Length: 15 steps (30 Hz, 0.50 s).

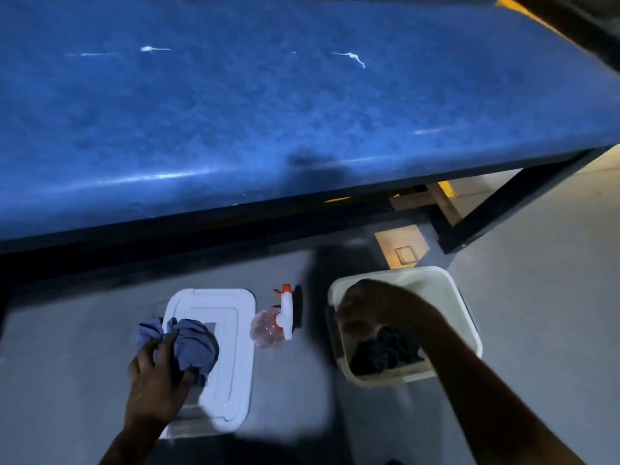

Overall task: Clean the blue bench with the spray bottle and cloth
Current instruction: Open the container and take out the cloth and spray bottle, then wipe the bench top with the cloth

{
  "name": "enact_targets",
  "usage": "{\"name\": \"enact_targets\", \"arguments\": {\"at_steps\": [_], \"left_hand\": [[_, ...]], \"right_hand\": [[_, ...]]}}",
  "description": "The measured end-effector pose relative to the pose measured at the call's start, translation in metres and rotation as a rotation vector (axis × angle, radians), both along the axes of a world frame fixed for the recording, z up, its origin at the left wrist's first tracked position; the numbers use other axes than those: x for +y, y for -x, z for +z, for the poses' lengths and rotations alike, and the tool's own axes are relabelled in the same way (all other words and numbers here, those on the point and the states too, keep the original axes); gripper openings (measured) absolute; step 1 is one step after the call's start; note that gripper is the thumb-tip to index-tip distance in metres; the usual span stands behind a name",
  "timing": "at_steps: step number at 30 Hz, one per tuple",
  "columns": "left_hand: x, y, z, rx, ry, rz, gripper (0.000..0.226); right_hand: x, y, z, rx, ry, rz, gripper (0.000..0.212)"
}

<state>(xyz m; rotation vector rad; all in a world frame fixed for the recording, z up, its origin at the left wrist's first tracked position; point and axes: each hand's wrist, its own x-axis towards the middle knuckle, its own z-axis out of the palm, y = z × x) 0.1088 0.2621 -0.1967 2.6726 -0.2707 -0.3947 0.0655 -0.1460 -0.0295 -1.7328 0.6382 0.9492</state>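
Observation:
The blue bench [268,105] fills the upper half of the view, with white streaks on its top. On the floor below, my left hand [157,380] grips a crumpled grey-blue cloth [194,344] over a white lidded box [228,347]. A clear spray bottle [278,322] with a white and orange trigger head stands on the floor between the box and a cream tub [446,297]. My right hand [369,310] reaches into the tub, fingers curled above a dark cloth [385,350]; whether it holds that cloth is unclear.
The bench's black frame leg [496,209] stands at the right. Grey floor lies around the containers, with a tan floor plate [402,246] beyond the tub. A yellow and black edge [536,18] crosses the top right corner.

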Motion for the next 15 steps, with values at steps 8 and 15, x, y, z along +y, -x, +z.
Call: {"name": "enact_targets", "arguments": {"at_steps": [8,15], "left_hand": [[-0.001,0.001,-0.016,0.104,0.019,0.071,0.095],[-0.003,-0.007,-0.017,0.089,-0.001,0.102,0.093]], "right_hand": [[-0.055,0.062,-0.124,0.071,0.571,-0.058,0.115],[-0.017,0.054,-0.154,0.056,0.849,0.112,0.087]]}}
